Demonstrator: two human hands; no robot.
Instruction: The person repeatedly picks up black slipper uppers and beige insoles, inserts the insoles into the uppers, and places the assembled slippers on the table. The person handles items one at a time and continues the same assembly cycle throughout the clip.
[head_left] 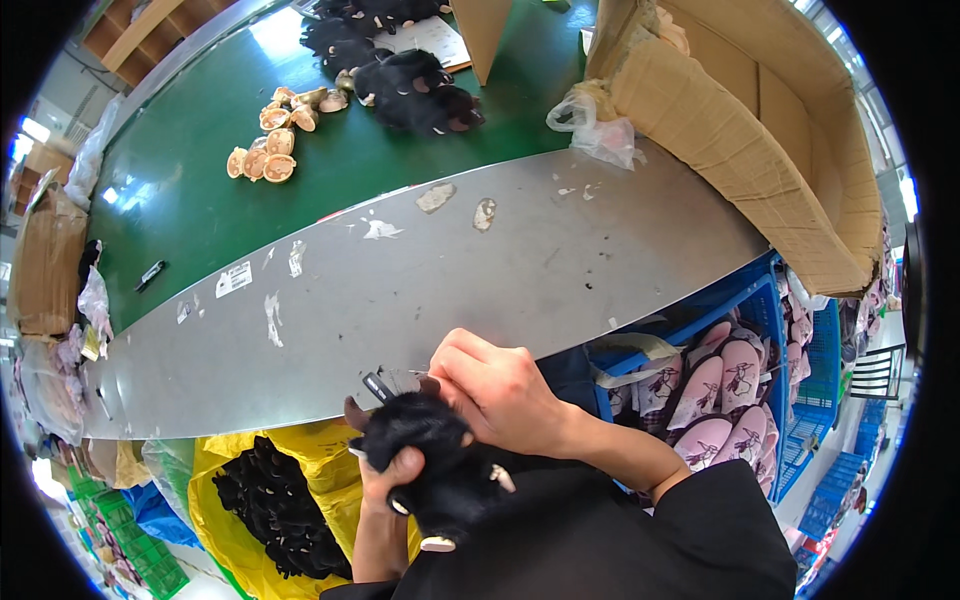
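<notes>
A black plush toy animal [420, 440] with brown ears and pale feet is held in front of my body, just off the metal table edge. My left hand [385, 480] is wrapped round its left side, the thumb pressing into the fur. Closed at the top of its head, my right hand [500, 390] pinches at a brown ear; its fingertips are partly hidden. A small dark, shiny piece [377, 387] stands out by the other ear; its kind I cannot tell.
Across the green worktop [200, 215] lie several black plush toys [415, 90], small peach-coloured round pieces [270, 145] and a marker [150, 275]. A cardboard box [740, 140] stands at right. Below are a blue crate of pink slippers [700, 390] and a yellow bag [325, 470] of black plush pieces.
</notes>
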